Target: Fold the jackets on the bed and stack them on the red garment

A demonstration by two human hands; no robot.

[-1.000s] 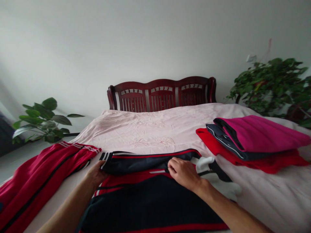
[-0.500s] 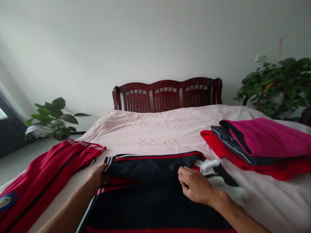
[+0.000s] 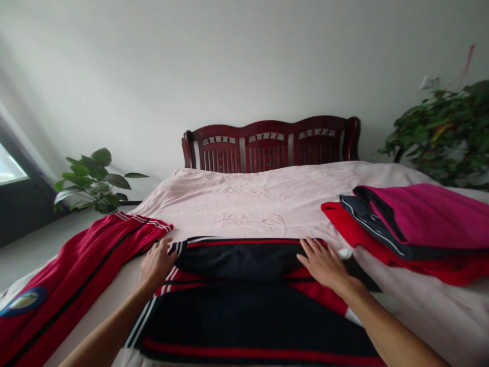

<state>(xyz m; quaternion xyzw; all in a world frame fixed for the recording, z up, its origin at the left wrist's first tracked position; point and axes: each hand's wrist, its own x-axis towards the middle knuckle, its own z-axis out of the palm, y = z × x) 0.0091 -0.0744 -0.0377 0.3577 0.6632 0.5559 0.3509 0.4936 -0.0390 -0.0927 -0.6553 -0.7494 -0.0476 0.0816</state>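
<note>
A dark navy jacket with red and white stripes lies spread on the pink bed sheet in front of me, its sleeve folded across the top. My left hand lies flat with fingers spread on the sleeve's striped cuff at the left end. My right hand rests flat and open on the right end of the folded sleeve, pressing it down. Neither hand holds anything.
A red garment with white stripes lies at the left of the bed. A stack of folded clothes, magenta over navy over red, sits at the right. A dark wooden headboard stands behind, with potted plants on either side.
My right hand let go of its pinch on the sleeve, slid right and flattened out. The left hand opened flat on the cuff. The white part near the right hand is now mostly covered.
</note>
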